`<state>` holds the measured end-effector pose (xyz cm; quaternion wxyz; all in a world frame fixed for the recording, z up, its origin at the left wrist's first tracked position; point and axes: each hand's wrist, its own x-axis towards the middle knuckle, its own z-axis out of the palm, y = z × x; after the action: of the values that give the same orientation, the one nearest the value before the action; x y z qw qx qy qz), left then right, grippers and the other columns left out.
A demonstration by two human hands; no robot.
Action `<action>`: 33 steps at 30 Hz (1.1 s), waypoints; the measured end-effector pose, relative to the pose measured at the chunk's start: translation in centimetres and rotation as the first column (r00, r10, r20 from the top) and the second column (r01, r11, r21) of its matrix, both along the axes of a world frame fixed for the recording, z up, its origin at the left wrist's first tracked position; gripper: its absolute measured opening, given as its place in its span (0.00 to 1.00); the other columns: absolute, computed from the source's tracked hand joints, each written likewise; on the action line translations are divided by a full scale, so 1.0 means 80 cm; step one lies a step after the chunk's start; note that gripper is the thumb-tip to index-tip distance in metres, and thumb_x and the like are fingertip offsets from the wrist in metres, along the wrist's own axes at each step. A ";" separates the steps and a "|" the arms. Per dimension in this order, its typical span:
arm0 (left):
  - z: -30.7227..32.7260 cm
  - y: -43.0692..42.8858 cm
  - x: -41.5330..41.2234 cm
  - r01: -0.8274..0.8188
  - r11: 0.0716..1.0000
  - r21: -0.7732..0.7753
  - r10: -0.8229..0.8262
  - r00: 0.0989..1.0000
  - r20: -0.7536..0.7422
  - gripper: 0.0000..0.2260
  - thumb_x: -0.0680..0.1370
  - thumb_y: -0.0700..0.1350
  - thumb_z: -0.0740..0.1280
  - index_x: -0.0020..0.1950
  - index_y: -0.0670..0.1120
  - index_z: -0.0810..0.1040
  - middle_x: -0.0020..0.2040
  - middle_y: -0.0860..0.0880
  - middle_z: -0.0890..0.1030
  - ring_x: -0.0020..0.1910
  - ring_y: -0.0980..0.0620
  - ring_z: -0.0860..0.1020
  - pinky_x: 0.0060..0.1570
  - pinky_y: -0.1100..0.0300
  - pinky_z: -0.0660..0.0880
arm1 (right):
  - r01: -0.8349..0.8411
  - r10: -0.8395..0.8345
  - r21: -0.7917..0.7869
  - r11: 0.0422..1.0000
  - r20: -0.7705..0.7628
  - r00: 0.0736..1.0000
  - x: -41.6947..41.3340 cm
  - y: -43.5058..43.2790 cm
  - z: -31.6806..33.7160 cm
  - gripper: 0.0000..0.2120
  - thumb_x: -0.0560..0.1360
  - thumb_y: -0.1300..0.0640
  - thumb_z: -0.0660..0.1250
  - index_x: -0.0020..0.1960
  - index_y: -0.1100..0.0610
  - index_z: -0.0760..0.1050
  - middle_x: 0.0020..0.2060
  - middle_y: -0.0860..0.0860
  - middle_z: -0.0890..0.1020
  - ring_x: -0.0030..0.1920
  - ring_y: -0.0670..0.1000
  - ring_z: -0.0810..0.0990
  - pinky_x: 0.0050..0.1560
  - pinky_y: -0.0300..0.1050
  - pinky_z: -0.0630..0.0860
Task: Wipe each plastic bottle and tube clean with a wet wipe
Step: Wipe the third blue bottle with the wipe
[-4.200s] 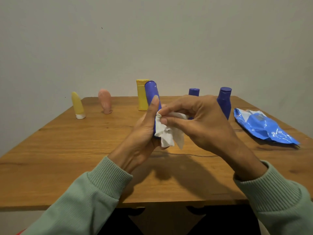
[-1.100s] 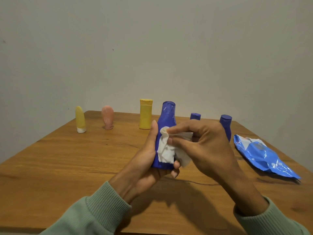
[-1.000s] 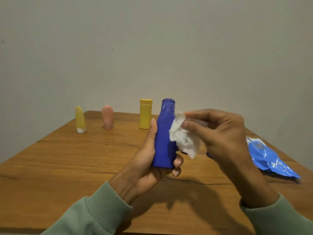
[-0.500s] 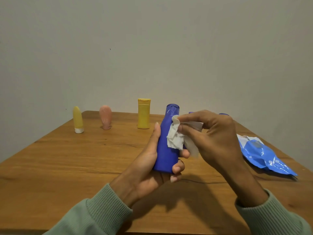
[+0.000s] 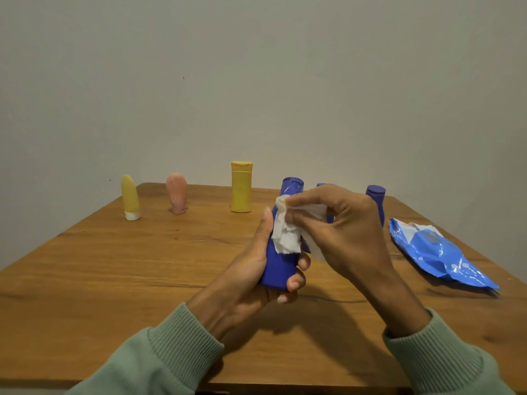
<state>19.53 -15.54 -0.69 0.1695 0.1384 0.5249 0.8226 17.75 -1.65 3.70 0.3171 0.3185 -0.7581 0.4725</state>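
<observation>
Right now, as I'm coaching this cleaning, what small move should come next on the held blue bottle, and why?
Probably slide the wet wipe down the blue bottle toward its base: the right hand pinches the wipe against the upper body, while the lower part, gripped by the left hand, shows bare.

The left hand (image 5: 251, 275) comes in from the lower left, thumb straight up along the bottle (image 5: 278, 269), fingers (image 5: 296, 282) curled round its base. The right hand (image 5: 342, 232), knuckles up, pinches the wipe (image 5: 285, 240) against the bottle's upper side.
</observation>
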 end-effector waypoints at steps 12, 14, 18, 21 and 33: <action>-0.001 -0.004 -0.005 -0.031 0.999 0.012 0.031 1.000 0.004 0.30 0.76 0.70 0.50 0.53 0.46 0.75 0.36 0.47 0.74 0.30 0.52 0.71 0.24 0.61 0.65 | 0.116 -0.114 0.037 0.993 -0.055 0.992 -0.004 -0.011 -0.003 0.10 0.70 0.56 0.72 0.51 0.51 0.81 0.45 0.46 0.78 0.46 0.39 0.76 0.43 0.27 0.72; -0.001 -0.004 -0.005 -0.032 0.999 0.017 0.032 0.999 -0.010 0.30 0.75 0.70 0.50 0.53 0.47 0.76 0.36 0.47 0.74 0.30 0.52 0.71 0.25 0.61 0.64 | 0.145 -0.145 0.012 0.989 -0.036 0.989 -0.004 -0.013 -0.002 0.10 0.71 0.54 0.72 0.52 0.50 0.81 0.45 0.46 0.78 0.46 0.39 0.76 0.42 0.28 0.71; -0.001 -0.002 -0.007 -0.096 0.995 0.003 0.096 0.994 -0.043 0.30 0.76 0.71 0.49 0.45 0.49 0.80 0.34 0.47 0.74 0.28 0.51 0.70 0.29 0.60 0.62 | 0.046 -0.041 0.130 0.990 -0.041 0.998 0.009 -0.018 -0.011 0.11 0.72 0.61 0.70 0.53 0.53 0.81 0.45 0.46 0.78 0.45 0.41 0.77 0.40 0.27 0.73; -0.001 -0.002 -0.006 -0.076 0.997 -0.008 0.076 0.996 -0.052 0.31 0.76 0.71 0.48 0.47 0.49 0.79 0.34 0.47 0.73 0.28 0.51 0.70 0.28 0.60 0.62 | 0.094 -0.073 0.167 0.981 -0.131 0.989 0.008 -0.016 -0.011 0.11 0.72 0.63 0.70 0.54 0.55 0.80 0.46 0.48 0.80 0.43 0.43 0.79 0.44 0.32 0.75; -0.006 -0.001 -0.004 -0.028 0.984 -0.178 0.005 0.992 -0.127 0.33 0.74 0.71 0.44 0.56 0.49 0.75 0.36 0.47 0.74 0.30 0.52 0.71 0.27 0.61 0.65 | 0.135 -0.109 0.133 0.982 -0.186 0.976 -0.001 0.007 0.003 0.10 0.72 0.61 0.70 0.53 0.56 0.81 0.44 0.49 0.76 0.43 0.39 0.74 0.43 0.26 0.71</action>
<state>19.20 -15.64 -1.13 0.1408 0.1700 0.6075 0.7630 17.65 -1.07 3.94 0.3882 0.3344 -0.7772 0.3654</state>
